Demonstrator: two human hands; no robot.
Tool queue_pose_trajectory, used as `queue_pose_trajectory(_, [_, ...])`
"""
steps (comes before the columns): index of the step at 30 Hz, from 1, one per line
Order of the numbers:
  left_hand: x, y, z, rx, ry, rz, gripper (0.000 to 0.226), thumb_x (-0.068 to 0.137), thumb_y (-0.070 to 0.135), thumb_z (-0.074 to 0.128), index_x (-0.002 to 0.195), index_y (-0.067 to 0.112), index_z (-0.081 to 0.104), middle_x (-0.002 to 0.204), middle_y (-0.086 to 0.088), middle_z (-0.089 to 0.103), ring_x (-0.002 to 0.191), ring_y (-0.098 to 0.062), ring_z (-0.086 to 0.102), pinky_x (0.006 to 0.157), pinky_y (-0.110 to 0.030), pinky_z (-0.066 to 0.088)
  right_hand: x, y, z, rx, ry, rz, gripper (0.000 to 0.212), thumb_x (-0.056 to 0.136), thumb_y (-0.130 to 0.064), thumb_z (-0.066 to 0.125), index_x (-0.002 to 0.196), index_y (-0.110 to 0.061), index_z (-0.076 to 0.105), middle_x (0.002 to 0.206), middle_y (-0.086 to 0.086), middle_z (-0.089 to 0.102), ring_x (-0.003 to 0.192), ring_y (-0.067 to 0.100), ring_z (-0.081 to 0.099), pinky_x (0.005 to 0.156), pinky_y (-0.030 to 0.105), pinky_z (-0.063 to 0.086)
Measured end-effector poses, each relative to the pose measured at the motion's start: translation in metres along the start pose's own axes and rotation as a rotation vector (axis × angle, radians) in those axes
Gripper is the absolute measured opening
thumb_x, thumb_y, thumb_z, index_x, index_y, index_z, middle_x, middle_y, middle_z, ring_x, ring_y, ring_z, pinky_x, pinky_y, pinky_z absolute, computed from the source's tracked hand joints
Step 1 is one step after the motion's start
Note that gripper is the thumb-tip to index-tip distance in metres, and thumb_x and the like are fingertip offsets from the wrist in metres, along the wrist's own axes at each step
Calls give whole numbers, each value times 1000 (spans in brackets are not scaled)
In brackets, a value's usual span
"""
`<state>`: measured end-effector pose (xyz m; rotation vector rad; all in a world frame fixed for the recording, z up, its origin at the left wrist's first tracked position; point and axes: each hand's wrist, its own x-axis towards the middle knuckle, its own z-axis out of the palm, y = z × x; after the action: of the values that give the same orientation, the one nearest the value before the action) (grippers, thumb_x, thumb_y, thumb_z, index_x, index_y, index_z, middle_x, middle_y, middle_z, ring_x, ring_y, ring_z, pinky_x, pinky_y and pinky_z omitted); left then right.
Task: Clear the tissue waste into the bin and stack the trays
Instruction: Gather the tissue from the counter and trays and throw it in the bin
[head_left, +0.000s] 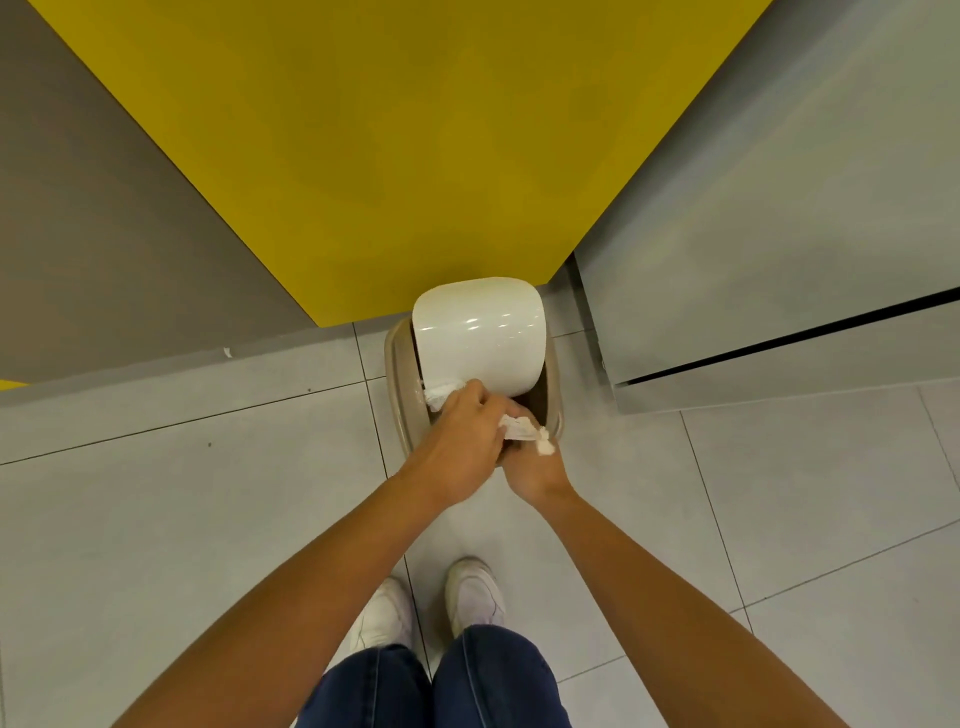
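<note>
A beige bin (397, 374) stands on the floor against the yellow wall, its white lid (478, 332) tilted up and open. My left hand (462, 441) reaches over the bin's opening, fingers curled round white tissue (441, 393) at the left of the opening. My right hand (532, 470) lies partly under the left one at the bin's front rim and pinches a crumpled piece of tissue (524, 428). No trays are in view.
A yellow wall panel (405, 156) rises behind the bin, with a grey panel (78, 234) to its left. A grey cabinet (779, 234) stands at the right. My white shoes (431, 605) are on the tiled floor just before the bin.
</note>
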<state>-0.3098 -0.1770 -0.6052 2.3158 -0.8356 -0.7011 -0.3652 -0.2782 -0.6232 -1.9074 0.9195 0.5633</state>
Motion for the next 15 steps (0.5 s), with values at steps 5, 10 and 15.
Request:
queue_pose_trajectory(5, [13,-11,16,454,-154,0,49,91,6,52,137,9,38,132,-12,38,123,-26,39,102,-33,38,5,9,-5,94,-7,-52,55,91,10,43,141,-11,38,136,7,50,126,22,48,102,23,37])
queue_pose_trajectory(10, [20,-11,27,556,-343,-183,62,90,6,54,144,11,24,144,-18,27,131,-34,32,102,-40,41,3,11,-4,161,-36,-34,60,88,17,41,141,-9,36,143,9,44,133,22,42,107,25,34])
queue_pose_trajectory(15, [24,-3,23,491,-338,-218,58,89,8,57,140,10,31,137,-15,38,127,-31,38,100,-39,42,1,6,-3,140,-36,-54,53,90,12,43,139,-9,40,138,8,49,129,21,46,105,23,36])
